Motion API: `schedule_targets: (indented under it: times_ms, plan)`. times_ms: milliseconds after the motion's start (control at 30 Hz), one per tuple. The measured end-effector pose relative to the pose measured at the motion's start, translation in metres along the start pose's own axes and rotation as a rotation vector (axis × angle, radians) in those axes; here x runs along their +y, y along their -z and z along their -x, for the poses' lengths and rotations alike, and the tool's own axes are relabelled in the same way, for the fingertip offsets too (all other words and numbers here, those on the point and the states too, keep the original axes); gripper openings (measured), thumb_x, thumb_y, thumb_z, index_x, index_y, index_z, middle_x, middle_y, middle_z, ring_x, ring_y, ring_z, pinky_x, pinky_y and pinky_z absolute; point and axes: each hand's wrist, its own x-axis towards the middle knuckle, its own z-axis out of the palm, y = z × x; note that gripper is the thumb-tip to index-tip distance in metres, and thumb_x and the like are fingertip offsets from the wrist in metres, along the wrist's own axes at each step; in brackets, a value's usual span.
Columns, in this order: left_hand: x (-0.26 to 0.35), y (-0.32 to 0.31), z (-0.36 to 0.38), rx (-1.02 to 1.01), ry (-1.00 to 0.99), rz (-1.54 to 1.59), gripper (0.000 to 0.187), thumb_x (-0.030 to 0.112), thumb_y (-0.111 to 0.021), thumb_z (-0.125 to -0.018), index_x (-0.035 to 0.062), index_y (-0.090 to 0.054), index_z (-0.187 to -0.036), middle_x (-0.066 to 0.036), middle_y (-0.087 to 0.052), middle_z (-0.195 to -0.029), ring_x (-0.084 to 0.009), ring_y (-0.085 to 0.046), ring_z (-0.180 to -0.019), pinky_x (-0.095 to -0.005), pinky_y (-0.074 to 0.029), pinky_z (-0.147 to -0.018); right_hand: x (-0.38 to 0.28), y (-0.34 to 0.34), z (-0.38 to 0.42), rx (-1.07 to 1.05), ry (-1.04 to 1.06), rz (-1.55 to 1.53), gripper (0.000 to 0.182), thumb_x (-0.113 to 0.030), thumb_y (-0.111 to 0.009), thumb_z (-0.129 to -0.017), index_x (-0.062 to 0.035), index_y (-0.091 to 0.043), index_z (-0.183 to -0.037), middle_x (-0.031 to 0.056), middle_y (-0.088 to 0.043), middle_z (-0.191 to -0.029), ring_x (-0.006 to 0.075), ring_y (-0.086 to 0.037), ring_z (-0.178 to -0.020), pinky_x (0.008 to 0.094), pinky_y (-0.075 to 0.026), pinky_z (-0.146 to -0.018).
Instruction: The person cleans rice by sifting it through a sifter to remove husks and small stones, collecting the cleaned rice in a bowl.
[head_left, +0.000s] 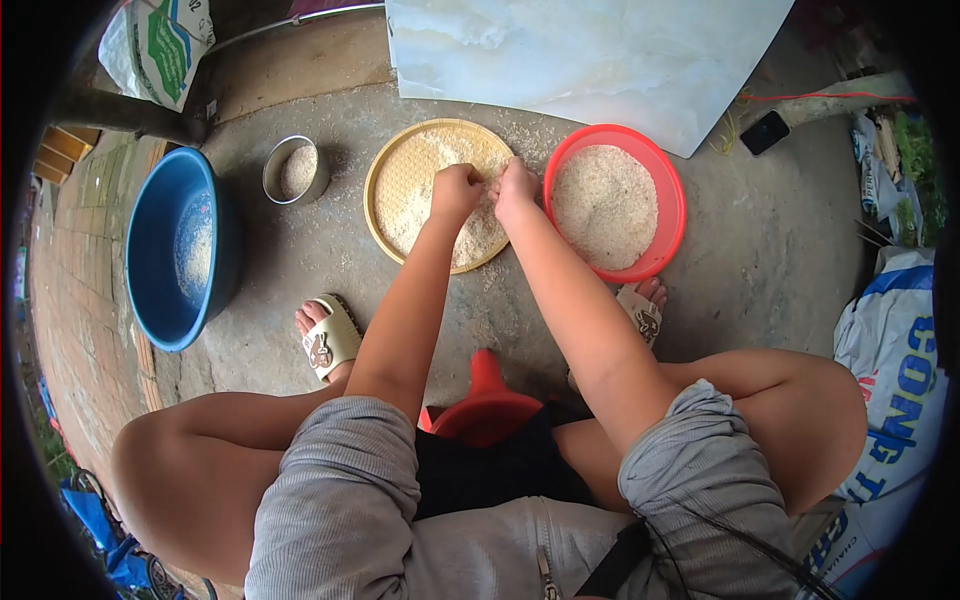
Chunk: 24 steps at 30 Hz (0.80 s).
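Rice (470, 235) is lying spread over a flat woven tray (390, 200) just above the middle of the frame, and both hands are resting on it. At the tray's upper right the left hand (455, 190) is sitting curled into a loose fist on the grains, while the right hand (515, 187) is sitting just beside it, fingers bent down and pinched into the rice; whether either is actually holding grains I cannot tell. Touching the tray on its right, a red basin (668, 215) is holding more rice. Left of the tray a small metal tin (272, 180) is standing (also with rice inside), and a blue tub (150, 260) is sitting at the left of the frame. A pale slab (600, 60) is lying along the top, on the concrete ground (780, 240).
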Motion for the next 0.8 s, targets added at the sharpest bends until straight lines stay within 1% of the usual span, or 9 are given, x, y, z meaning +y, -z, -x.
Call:
schedule_targets:
  times_ms: [67,133,200,233,333,400,533,700,800]
  plan:
    - [0.01,0.018,-0.006,-0.011,0.374,0.428,0.01,0.005,-0.066,-0.072,0.0019,-0.067,-0.081,-0.009,-0.066,-0.074,-0.0173,-0.063,-0.066,-0.0276,-0.05,-0.065,-0.002,0.002,0.004,-0.018,-0.032,-0.005,0.021,-0.02,-0.044,-0.083,-0.0098,-0.044,-0.065,-0.0021,-0.035,-0.052,0.0122,-0.036,-0.043,0.0268,-0.033,-0.043]
    - [0.011,0.026,-0.019,-0.005,0.3,0.635,0.013,0.007,-0.069,-0.071,0.0022,-0.068,-0.083,-0.008,-0.067,-0.073,-0.0119,-0.062,-0.061,-0.0251,-0.049,-0.059,-0.003,0.002,0.004,-0.036,-0.066,-0.011,0.018,-0.019,-0.043,-0.084,-0.0071,-0.048,-0.071,-0.0002,-0.04,-0.057,0.0135,-0.042,-0.049,0.0275,-0.041,-0.049]
    - [0.034,0.056,-0.028,-0.32,0.301,0.804,0.016,0.01,-0.068,-0.076,0.0005,-0.067,-0.088,-0.008,-0.066,-0.081,-0.0126,-0.061,-0.073,-0.0274,-0.049,-0.067,-0.002,-0.002,-0.001,-0.143,-0.198,-0.223,0.021,-0.018,-0.037,-0.085,-0.0018,-0.049,-0.087,0.0065,-0.052,-0.074,0.0196,-0.053,-0.062,0.0325,-0.05,-0.06]
    - [0.04,0.06,-0.03,-0.316,0.298,0.802,0.016,0.01,-0.068,-0.076,0.0005,-0.067,-0.088,-0.008,-0.066,-0.081,-0.0126,-0.061,-0.073,-0.0274,-0.049,-0.067,-0.007,-0.003,0.003,-0.216,-0.202,-0.24,0.024,-0.017,-0.033,-0.086,0.0006,-0.048,-0.095,0.0106,-0.054,-0.082,0.0229,-0.056,-0.074,0.0351,-0.052,-0.071]
    - [0.061,0.068,-0.032,0.003,0.074,0.299,0.025,0.02,-0.064,-0.083,0.0029,-0.063,-0.101,-0.009,-0.065,-0.086,-0.0137,-0.059,-0.08,-0.0307,-0.047,-0.075,-0.023,-0.026,0.015,-0.246,-0.152,-0.414,0.029,-0.018,-0.033,-0.086,0.0033,-0.049,-0.096,0.0118,-0.055,-0.081,0.0239,-0.058,-0.074,0.0362,-0.052,-0.069]
    - [0.075,0.076,-0.034,0.156,0.504,1.192,0.033,0.03,-0.054,-0.09,0.0007,-0.057,-0.106,-0.008,-0.063,-0.086,-0.0156,-0.058,-0.078,-0.032,-0.047,-0.073,-0.038,-0.042,0.03,-0.279,-0.103,-0.396,0.032,-0.021,-0.034,-0.088,0.005,-0.052,-0.092,0.0122,-0.057,-0.079,0.023,-0.059,-0.072,0.0353,-0.052,-0.068]
    - [0.047,0.069,-0.047,0.108,0.428,2.05,0.049,0.039,-0.022,-0.098,0.0008,-0.048,-0.115,-0.012,-0.056,-0.112,-0.0197,-0.052,-0.104,-0.0348,-0.042,-0.092,-0.052,-0.07,0.072,-0.495,0.488,0.01,0.028,-0.017,-0.045,-0.09,0.0066,-0.059,-0.085,0.0166,-0.063,-0.081,0.0225,-0.063,-0.07,0.0321,-0.051,-0.067]
    - [0.062,0.113,-0.046,0.186,0.274,2.216,0.048,0.035,-0.021,-0.098,-0.0008,-0.039,-0.125,-0.018,-0.045,-0.127,-0.0287,-0.046,-0.117,-0.0368,-0.038,-0.101,-0.054,-0.079,0.112,-0.584,1.141,0.639,0.023,-0.016,-0.049,-0.089,0.0008,-0.065,-0.095,0.0169,-0.064,-0.099,0.0259,-0.064,-0.084,0.0325,-0.048,-0.08]
    - [0.038,0.113,-0.047,0.295,0.288,2.295,0.048,0.033,-0.023,-0.098,-0.0013,-0.035,-0.129,-0.019,-0.042,-0.13,-0.0294,-0.045,-0.119,-0.0384,-0.039,-0.1,-0.039,-0.085,0.112,-0.792,1.327,0.623,0.023,-0.014,-0.049,-0.088,-0.0007,-0.064,-0.101,0.0178,-0.062,-0.105,0.0296,-0.06,-0.1,0.0331,-0.046,-0.087]
